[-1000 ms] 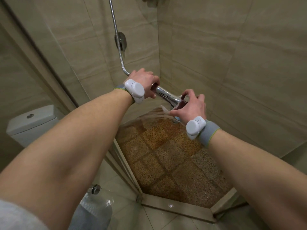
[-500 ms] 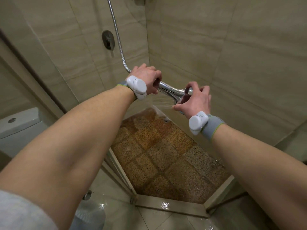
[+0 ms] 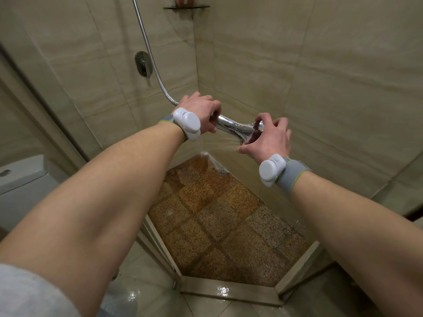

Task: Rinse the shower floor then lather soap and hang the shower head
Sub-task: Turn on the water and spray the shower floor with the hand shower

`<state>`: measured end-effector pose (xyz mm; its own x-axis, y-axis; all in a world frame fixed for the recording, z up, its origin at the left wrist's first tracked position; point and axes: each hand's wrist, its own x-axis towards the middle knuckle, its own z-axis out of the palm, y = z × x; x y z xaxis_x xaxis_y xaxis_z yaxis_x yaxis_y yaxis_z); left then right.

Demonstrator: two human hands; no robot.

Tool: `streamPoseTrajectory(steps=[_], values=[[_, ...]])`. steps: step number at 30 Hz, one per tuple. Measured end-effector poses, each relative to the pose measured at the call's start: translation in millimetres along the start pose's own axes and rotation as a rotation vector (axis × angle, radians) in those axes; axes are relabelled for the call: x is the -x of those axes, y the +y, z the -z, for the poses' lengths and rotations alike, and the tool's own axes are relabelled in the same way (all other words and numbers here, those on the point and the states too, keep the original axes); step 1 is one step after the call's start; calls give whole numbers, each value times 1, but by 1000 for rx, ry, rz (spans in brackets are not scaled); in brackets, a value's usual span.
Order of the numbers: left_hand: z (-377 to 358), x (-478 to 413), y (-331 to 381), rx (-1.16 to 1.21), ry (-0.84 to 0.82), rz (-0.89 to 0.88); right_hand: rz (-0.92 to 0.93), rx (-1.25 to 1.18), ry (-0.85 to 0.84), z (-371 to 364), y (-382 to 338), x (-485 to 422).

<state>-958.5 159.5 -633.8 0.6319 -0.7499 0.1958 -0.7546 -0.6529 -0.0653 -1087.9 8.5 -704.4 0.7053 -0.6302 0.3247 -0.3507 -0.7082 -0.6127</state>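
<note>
The shower head (image 3: 238, 129) was held over the wet shower floor (image 3: 219, 216), its handle gripped tight by the left hand (image 3: 199, 113), its spraying face cupped by the right hand (image 3: 267, 138). Rinsing seemed under way. Next, soap would probably be needed.

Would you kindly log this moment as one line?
left hand: grips shower head handle | right hand: at its face | water: spraying | shower floor: wet
</note>
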Motion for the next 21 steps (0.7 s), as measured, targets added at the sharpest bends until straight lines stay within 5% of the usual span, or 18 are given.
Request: streamPoseTrajectory(steps=[21], values=[[12,15,4,1,11,15,18,-12,-9,5,-6,5]])
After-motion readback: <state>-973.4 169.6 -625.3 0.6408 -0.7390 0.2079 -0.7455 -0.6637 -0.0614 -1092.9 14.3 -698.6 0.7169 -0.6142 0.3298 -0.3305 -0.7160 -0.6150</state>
